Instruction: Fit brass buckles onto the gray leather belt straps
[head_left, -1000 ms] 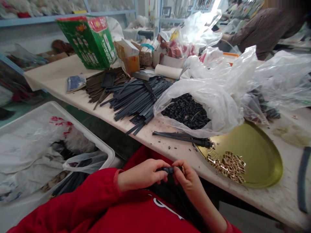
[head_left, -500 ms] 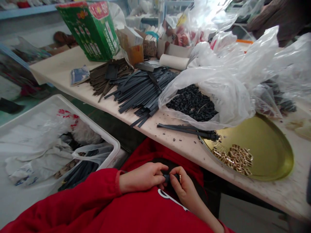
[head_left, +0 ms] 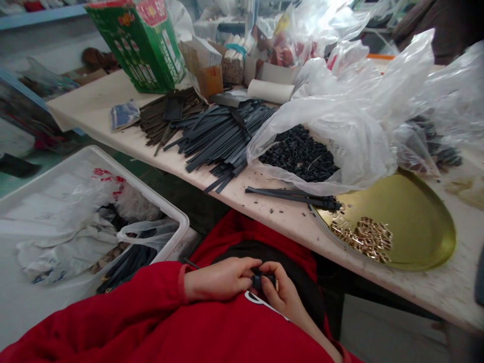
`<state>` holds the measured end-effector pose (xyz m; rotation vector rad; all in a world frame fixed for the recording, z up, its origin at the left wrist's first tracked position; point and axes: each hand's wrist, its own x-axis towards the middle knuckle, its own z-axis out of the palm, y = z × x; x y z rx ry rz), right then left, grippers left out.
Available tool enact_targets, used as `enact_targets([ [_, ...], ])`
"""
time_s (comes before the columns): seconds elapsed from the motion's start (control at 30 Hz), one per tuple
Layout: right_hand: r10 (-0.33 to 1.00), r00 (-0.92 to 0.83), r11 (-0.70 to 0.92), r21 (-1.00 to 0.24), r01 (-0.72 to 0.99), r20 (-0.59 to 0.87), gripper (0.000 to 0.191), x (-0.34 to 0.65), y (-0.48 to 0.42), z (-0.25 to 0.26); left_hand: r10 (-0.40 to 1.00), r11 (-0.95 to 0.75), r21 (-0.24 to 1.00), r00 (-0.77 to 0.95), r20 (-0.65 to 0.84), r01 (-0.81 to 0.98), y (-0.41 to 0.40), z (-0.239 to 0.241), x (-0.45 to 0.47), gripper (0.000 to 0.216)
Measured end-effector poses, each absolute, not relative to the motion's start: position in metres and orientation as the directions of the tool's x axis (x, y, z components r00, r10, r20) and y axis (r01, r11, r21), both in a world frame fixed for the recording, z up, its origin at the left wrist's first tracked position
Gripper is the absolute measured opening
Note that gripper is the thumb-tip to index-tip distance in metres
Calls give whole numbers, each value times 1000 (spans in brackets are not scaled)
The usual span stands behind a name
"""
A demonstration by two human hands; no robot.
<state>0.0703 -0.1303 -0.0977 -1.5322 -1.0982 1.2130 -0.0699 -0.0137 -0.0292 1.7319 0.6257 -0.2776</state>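
In my lap, my left hand (head_left: 223, 277) and my right hand (head_left: 282, 291) meet with fingers pinched. Between the fingertips is a dark strap (head_left: 257, 281), mostly hidden by the fingers. A small gold-coloured glint, perhaps a buckle, shows at my right fingers. Behind my left wrist a thin dark end (head_left: 191, 263) pokes out, possibly of the same strap. On the table beyond lie several black straps (head_left: 280, 194), their right ends over the rim of a gold tray (head_left: 423, 222). Gold buckles (head_left: 368, 237) are heaped in that tray.
An open plastic bag (head_left: 363, 146) holds small black loops (head_left: 302, 156). Left of it lie piles of dark strips (head_left: 223, 136) and brownish strips (head_left: 159, 118). A green box (head_left: 139, 50) stands behind. At my left is a white bin (head_left: 177, 227) with bags and straps.
My hands stay together in my lap; the right fingers have shifted slightly around the strap, and less of the gold piece shows. The camera view has tilted slightly.
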Motion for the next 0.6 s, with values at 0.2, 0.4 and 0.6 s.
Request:
enact_targets([
  [0.2,944,180,-270,-961,-60,-276,24,66,-129,-96,343,-63,812,777,-528,580,-20,-38,-66,43],
  [0.4,910,269,-290,-949,-127,-315,28,63,-127,-95,286,-264,752,794,-536,603,-16,-36,-65,30],
  [0.6,960,178,-225,-974,37,-215,25,67,-131,-96,195,-204,791,816,-545,577,-16,-34,-67,31],
])
